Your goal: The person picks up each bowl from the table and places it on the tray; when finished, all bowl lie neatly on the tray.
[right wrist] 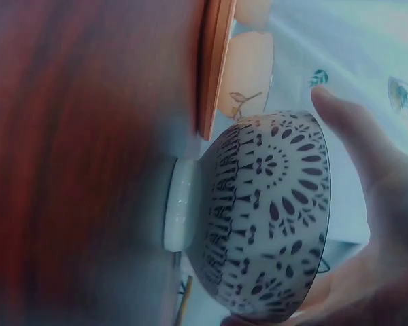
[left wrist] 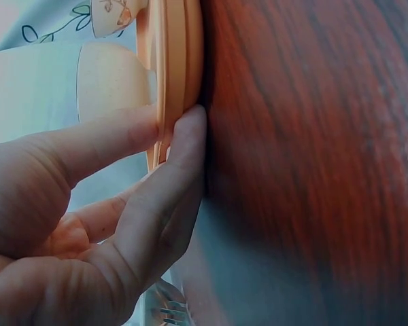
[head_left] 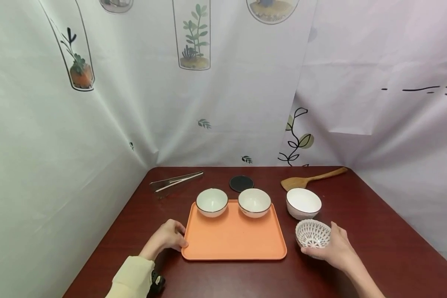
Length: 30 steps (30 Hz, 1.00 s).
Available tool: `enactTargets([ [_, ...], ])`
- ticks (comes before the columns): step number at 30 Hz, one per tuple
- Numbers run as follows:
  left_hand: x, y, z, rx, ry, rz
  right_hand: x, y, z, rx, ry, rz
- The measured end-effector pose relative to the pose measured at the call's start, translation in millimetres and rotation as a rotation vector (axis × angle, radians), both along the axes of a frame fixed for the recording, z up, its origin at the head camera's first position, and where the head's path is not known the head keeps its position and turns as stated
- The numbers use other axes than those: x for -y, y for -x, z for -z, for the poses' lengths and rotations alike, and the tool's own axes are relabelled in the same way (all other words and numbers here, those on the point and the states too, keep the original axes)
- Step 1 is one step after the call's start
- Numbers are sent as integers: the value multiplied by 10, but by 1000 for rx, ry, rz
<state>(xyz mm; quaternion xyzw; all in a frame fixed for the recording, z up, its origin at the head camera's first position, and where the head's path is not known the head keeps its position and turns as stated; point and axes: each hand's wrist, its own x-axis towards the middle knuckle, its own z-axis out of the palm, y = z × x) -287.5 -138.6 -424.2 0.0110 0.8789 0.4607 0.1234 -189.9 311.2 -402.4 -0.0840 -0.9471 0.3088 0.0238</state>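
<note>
Pinching the tray (head_left: 234, 238) at left edge with left hand (head_left: 170, 235). Gripping the patterned bowl (head_left: 312, 235), right of tray, with right hand (head_left: 338, 249).

Round patterned ceramic bowl (head_left: 313, 235): whitish ground; dark petals, dots and small triangles outside, starburst at inner base; foot plain white. Rectangular orange tray (head_left: 234, 240): one even orange. Left round pale bowl on it (head_left: 212, 203): faintly greenish white, dark rim line. Right round pale bowl on it (head_left: 254, 203): creamier white, dark rim line. Round white bowl near the spatula (head_left: 303, 202): white interior, dark rim. Flat round disc (head_left: 241, 183): black. Wooden spatula (head_left: 297, 183): golden brown. Wood-grained table (head_left: 260, 278): dark red-brown, darker streaks. Wall cloth (head_left: 242, 99): whitish, plant drawings. Long sleeve (head_left: 132, 277): pale yellow.
</note>
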Motion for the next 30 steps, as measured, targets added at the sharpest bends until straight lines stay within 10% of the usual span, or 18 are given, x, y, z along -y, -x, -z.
enactTargets([
  [30,17,-30,16,-25,-21,-1,317,64,2,-154,51,-28],
])
